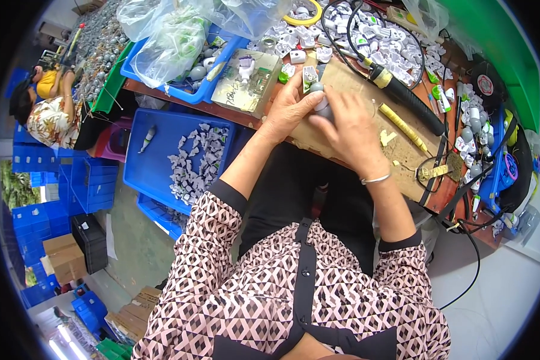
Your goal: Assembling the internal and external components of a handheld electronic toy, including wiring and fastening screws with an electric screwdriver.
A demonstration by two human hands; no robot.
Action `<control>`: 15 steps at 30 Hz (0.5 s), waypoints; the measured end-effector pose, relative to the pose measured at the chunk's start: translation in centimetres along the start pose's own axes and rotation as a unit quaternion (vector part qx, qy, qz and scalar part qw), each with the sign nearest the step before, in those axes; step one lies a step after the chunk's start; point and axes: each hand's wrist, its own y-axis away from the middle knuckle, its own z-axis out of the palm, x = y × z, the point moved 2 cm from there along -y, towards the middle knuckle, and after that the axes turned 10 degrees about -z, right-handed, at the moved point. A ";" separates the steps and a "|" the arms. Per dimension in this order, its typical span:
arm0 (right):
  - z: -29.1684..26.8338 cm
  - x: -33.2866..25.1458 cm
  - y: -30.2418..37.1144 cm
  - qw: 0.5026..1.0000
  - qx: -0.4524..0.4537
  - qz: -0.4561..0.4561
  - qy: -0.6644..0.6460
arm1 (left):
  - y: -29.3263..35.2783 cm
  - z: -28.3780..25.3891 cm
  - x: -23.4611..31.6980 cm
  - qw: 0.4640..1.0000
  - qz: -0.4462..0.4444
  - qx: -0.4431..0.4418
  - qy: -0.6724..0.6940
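My left hand is closed on a small white plastic piece, its thumb against a rounded grey part. My right hand wraps round a grey rounded piece just below, fingers curled and thumb pressed to it. The two hands meet over the near edge of a cardboard sheet on the bench. Whether the white and grey parts are joined cannot be made out, as my fingers cover much of them. Beyond lies a heap of loose white plastic pieces.
A black-handled tool with a cable and a yellow-wrapped rod lie to the right. Grey-and-white parts pile farther right. Blue trays sit lower left; a blue bin holds plastic bags. Another person works far left.
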 end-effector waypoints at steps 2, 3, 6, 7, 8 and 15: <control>-1.9 0.8 -1.8 0.999 -0.021 -0.025 0.013 | 0.4 0.3 0.5 0.999 -0.002 -0.022 -0.043; -2.5 1.4 -2.8 1.000 0.006 -0.020 0.005 | 0.3 0.7 0.4 0.998 0.021 -0.010 -0.058; -1.7 3.6 -4.3 0.992 -0.059 0.002 -0.110 | 0.4 1.0 0.5 0.998 0.026 -0.031 -0.058; -1.5 3.8 -4.5 0.995 -0.041 -0.017 -0.092 | 0.4 1.0 0.5 0.997 0.026 -0.032 -0.059; -1.4 3.9 -4.5 0.995 -0.040 -0.017 -0.091 | 0.4 1.1 0.5 0.997 0.020 -0.031 -0.062; -0.6 1.2 -1.4 0.977 -0.092 0.104 -0.165 | 0.5 0.1 0.2 0.999 0.010 -0.023 0.022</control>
